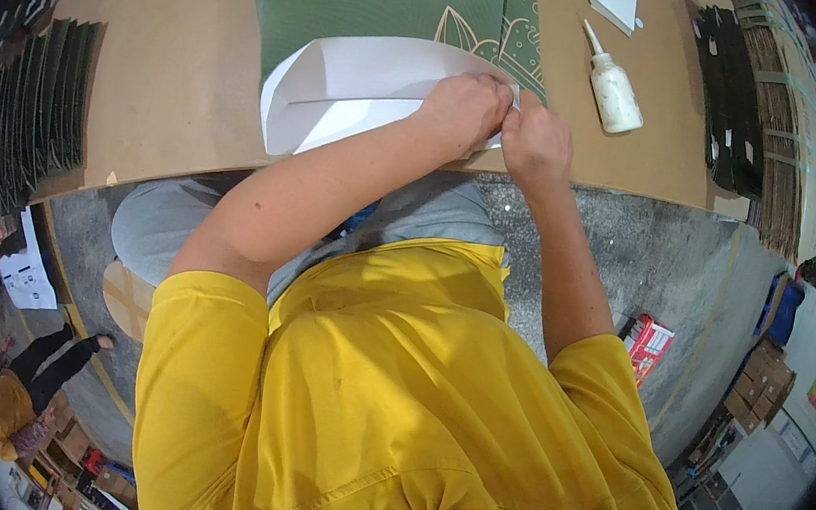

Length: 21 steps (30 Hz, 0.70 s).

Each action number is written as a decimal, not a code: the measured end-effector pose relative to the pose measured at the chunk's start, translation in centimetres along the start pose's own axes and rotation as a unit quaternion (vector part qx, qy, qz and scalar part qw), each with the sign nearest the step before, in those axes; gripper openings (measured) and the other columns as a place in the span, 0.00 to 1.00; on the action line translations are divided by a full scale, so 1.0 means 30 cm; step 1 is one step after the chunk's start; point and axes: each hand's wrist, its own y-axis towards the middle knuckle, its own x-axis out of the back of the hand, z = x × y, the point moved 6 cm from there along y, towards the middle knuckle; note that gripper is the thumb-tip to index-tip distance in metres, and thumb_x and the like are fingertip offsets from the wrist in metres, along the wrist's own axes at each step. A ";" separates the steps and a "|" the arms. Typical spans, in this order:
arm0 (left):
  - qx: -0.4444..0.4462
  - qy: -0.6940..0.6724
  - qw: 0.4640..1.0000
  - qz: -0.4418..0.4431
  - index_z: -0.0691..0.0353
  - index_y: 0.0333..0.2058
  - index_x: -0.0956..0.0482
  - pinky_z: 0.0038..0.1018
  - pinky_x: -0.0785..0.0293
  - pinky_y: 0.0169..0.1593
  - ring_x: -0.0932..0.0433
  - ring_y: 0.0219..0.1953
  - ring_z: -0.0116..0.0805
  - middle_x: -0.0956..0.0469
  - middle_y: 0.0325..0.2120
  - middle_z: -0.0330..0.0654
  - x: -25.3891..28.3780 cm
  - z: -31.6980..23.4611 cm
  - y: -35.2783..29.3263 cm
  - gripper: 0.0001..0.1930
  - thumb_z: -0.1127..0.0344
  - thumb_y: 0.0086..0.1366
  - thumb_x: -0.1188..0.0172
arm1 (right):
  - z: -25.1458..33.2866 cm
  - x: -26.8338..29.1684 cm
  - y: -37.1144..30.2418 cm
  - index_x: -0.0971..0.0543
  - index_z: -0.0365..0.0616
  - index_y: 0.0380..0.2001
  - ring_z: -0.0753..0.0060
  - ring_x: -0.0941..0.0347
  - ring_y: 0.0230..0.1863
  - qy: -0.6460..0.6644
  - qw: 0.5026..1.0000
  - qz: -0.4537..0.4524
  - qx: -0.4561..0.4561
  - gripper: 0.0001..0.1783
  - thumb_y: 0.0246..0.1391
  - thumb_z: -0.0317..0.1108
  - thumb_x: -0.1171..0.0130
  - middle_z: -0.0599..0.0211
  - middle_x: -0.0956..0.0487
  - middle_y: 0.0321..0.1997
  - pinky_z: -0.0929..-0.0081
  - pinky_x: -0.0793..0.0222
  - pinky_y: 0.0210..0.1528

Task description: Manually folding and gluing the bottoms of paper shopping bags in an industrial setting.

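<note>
both hands meet at the right end of a folded white paper sheet (366, 89), which lies on a green printed sheet (387, 1) near the front edge of the brown table (167, 76). the left hand (462, 110) is curled shut, pressing on the paper; the right hand (534, 144) pinches its edge with closed fingers. a white glue bottle (613, 89) lies just to the right, and a stack of green sheets (37, 107) sits at the table's left.

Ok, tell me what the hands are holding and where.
Both the left hand and right hand pinch the folded white paper sheet at its right end.
</note>
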 end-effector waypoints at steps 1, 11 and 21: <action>0.014 -0.006 1.000 0.009 0.64 0.37 0.29 0.38 0.23 0.35 0.21 0.35 0.47 0.23 0.35 0.53 0.002 0.008 -0.007 0.11 0.66 0.56 0.47 | -0.002 -0.001 0.004 0.27 0.39 0.30 0.38 0.26 0.31 0.019 1.000 0.002 0.014 0.10 0.52 0.35 0.51 0.44 0.23 0.25 0.45 0.33 0.38; -0.024 0.059 0.996 0.058 0.64 0.48 0.30 0.39 0.26 0.43 0.25 0.43 0.49 0.27 0.39 0.51 -0.006 0.007 -0.059 0.19 0.68 0.56 0.47 | 0.010 0.040 0.007 0.23 0.40 0.35 0.46 0.26 0.39 0.093 0.995 -0.023 0.038 0.14 0.55 0.40 0.51 0.46 0.23 0.35 0.57 0.32 0.43; 0.075 -0.061 0.995 -0.018 0.62 0.34 0.30 0.41 0.26 0.36 0.23 0.39 0.48 0.24 0.31 0.48 0.009 0.041 -0.027 0.10 0.64 0.55 0.43 | -0.001 -0.099 0.065 0.35 0.29 0.57 0.65 0.38 0.61 0.649 0.755 0.063 0.060 0.32 0.66 0.49 0.68 0.56 0.32 0.60 0.68 0.49 0.65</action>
